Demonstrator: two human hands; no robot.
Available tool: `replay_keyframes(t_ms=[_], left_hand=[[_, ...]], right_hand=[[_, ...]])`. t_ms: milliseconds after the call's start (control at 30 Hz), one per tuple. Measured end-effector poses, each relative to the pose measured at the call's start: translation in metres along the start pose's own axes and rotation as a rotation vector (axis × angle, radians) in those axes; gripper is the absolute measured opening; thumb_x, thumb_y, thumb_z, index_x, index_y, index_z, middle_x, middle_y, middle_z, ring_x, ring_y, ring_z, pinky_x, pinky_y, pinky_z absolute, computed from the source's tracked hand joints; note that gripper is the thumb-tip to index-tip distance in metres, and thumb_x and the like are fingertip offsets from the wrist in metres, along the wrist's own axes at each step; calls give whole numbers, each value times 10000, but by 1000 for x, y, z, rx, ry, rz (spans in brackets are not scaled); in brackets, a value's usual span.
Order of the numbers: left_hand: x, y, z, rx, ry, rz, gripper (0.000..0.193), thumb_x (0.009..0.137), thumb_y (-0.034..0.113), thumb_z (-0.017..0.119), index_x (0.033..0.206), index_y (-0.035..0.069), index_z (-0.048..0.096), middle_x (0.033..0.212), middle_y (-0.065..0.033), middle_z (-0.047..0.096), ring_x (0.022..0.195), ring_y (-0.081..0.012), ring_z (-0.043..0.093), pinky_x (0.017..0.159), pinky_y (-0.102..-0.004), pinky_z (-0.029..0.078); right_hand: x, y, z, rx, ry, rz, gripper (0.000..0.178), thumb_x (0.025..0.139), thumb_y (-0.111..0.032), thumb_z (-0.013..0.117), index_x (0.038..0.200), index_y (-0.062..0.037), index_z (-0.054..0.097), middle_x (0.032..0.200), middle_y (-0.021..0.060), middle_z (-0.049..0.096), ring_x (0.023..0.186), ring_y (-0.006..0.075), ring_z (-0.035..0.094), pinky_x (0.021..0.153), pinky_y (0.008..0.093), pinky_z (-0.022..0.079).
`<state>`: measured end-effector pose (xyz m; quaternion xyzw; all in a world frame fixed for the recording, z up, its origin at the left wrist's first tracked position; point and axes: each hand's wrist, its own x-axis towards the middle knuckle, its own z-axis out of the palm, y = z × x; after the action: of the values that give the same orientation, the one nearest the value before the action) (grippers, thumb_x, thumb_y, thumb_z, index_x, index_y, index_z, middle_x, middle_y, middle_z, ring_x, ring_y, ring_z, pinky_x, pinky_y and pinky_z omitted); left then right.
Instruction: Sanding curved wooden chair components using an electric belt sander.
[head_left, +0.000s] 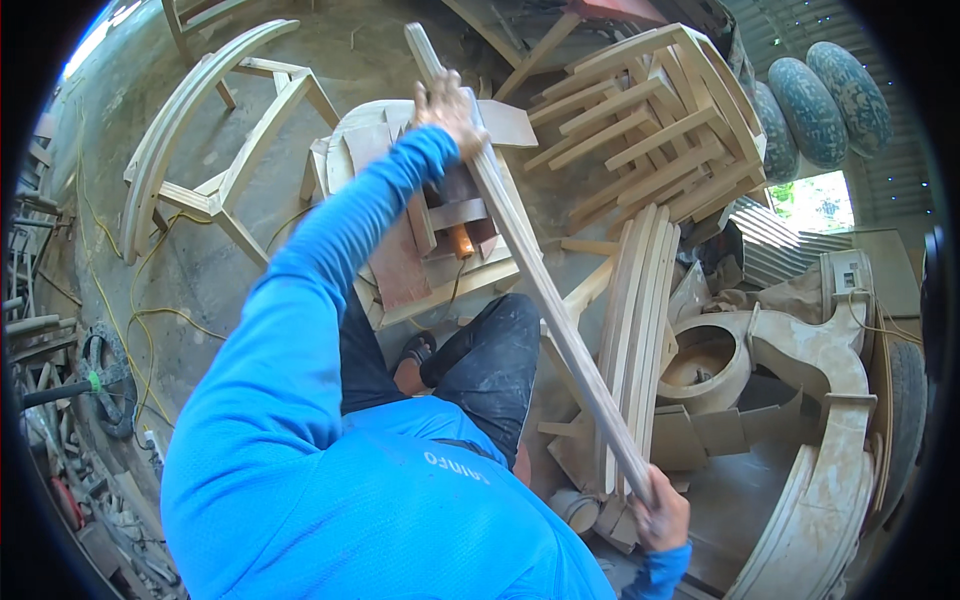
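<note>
Gripping a long wooden strip point(548, 295), which runs diagonally from upper centre to lower right of the frame. Left hand point(447, 115), upper centre: half-closed over the strip, fingers bent across it; underside of this grip hidden. Right hand point(662, 510), lower right: fingers curled closed round the strip's lower end. Beneath the strip's upper half, near centre: orange handle point(461, 241) above a low wooden work stand point(500, 268). Pale curved slats point(635, 330) bundled right of centre. Wooden frames point(660, 138) stacked upper right.
</note>
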<state>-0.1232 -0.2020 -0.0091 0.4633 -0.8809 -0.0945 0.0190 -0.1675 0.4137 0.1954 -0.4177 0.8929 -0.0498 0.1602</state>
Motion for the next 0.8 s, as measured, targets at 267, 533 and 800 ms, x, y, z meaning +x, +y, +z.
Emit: replay_keyframes(t_ms=[267,533,800], left_hand=[[-101,61,48,-198,212,9,798,898,449,504,1561,22,377,1705,-202,127,1596,-355,-16,1251,-603,-25],[37,-65,32,-182,390,-65,763,943,474,485,1583,84,340,1720,-140,107,1596,-341,-7,1252,-614,44],[107,-138,-11,-353,613,122,843,938,505,509,1599,31,284,1726,-151,58,1598,-327,-5,1284,-500,45]], right_hand=[[-85,38,57,-162,168,79,585,744,17,666,1315,-106,652,969,200,682,877,417,688,776,455,565],[57,-39,125,-228,269,-105,756,746,31,673,1465,-152,531,988,157,647,848,393,665,703,480,547],[237,-143,156,-109,142,-214,863,801,9,633,1587,-203,345,1040,215,655,912,447,670,743,516,556]])
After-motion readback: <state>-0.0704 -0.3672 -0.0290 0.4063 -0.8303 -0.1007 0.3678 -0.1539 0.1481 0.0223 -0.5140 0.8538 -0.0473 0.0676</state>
